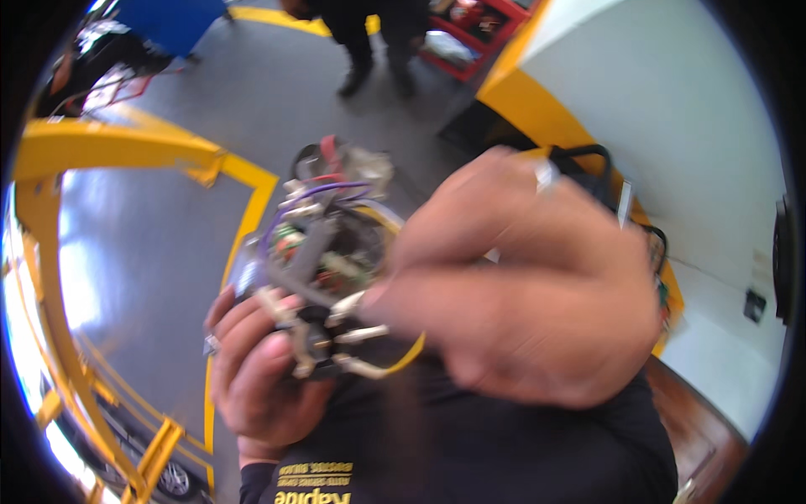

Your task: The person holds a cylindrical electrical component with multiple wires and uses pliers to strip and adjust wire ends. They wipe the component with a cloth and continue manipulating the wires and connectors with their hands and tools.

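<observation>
My left hand (pixel 260 378) grips an opened electrical unit (pixel 315 248) from below and the left side, a ring on one finger. Inside the unit a circuit board with small coloured parts shows. A purple wire (pixel 336 186) loops across its top, and a yellow wire (pixel 409 357) bows out at the near right. Several white wire connectors (pixel 363 334) cluster round a black round part at the near end. Blurred by motion, my right hand (pixel 520 286) is closed in a pinch, its fingertips at a white connector (pixel 346 307) on the unit's right side.
A yellow metal frame (pixel 117 147) stands at the left, with a car wheel (pixel 174 477) low beyond it. Ahead, a person (pixel 369 38) in dark clothes stands near a red tool cart (pixel 470 38). A white wall (pixel 672 109) with yellow trim rises at the right.
</observation>
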A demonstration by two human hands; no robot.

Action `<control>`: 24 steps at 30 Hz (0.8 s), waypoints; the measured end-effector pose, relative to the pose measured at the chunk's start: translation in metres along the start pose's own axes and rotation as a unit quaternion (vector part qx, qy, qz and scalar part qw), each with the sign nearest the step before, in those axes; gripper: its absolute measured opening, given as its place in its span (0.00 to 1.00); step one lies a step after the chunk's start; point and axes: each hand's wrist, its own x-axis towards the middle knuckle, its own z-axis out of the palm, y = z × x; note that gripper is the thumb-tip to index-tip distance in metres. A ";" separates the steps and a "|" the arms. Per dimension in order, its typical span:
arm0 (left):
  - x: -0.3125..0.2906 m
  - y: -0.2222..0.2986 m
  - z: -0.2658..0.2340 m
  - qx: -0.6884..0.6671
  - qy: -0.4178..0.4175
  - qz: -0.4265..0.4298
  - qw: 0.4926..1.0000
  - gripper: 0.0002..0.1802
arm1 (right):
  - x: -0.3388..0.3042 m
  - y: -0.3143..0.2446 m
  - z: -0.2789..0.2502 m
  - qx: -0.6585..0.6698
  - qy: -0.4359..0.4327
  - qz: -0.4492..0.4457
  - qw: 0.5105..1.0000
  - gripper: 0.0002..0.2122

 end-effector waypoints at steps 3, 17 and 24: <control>-0.012 -0.005 0.003 0.008 0.018 0.002 1.000 0.30 | -0.031 -0.006 -0.058 -0.146 0.032 0.093 0.984 0.08; -0.018 -0.015 0.005 0.040 0.014 0.032 0.999 0.25 | -0.273 0.029 -0.130 -0.373 0.132 0.491 0.776 0.04; -0.028 -0.022 -0.001 0.050 0.030 0.048 0.997 0.24 | -0.305 0.042 -0.106 -0.464 0.100 0.404 0.782 0.07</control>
